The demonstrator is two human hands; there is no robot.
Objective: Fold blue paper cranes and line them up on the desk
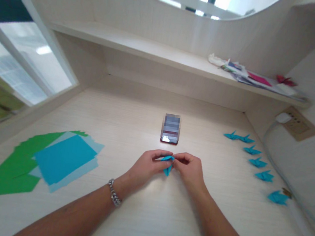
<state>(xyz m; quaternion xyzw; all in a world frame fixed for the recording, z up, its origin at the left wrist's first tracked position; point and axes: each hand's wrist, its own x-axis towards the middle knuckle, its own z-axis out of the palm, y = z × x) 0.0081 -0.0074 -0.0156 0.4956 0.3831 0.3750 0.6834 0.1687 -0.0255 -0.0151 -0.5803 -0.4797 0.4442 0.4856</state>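
Observation:
Between my two hands is a small folded piece of blue origami paper [168, 171], held above the desk at the middle of the view. My left hand [152, 162] pinches it from the left, thumb in front. From the other side my right hand [190, 168] closes on its right edge with thumb and fingertips. Part of the paper is hidden behind the fingers. Just beyond my hands lies a phone [170, 129] with a blurred screen. Several folded blue paper cranes [258, 162] stand in a curved row at the right.
Blue paper sheets [65, 159] overlap green paper sheets [5, 166] on the desk at left. A white plug [283, 118] sits in the wall socket [300, 124], its cable running down the right side. Papers [258, 78] lie on the shelf [156, 48] above the desk.

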